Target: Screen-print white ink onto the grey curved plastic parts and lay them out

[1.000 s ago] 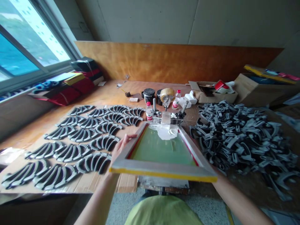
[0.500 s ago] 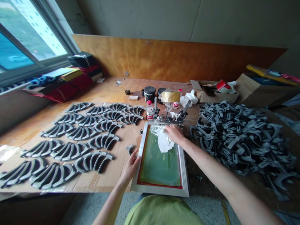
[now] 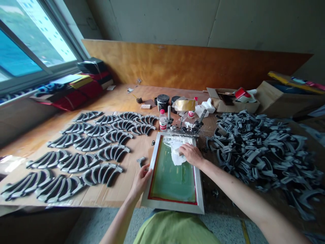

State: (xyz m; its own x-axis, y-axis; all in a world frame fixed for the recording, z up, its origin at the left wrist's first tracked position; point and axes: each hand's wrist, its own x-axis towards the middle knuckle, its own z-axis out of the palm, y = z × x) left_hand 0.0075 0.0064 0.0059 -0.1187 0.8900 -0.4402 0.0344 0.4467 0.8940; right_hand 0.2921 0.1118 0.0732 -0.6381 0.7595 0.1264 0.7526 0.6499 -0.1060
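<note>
Lying flat, near end raised one second ago: framed screen [image 3: 175, 181] below metal clamp [image 3: 184, 131]; left hand [image 3: 142, 177] gripping left edge; right hand [image 3: 192, 155] shifted nearer, over white patch [image 3: 177, 158], fingers curled, hold unclear

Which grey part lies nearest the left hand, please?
The single grey part beyond the left hand, beside the frame: it lies apart from the rows and the pile.
</note>
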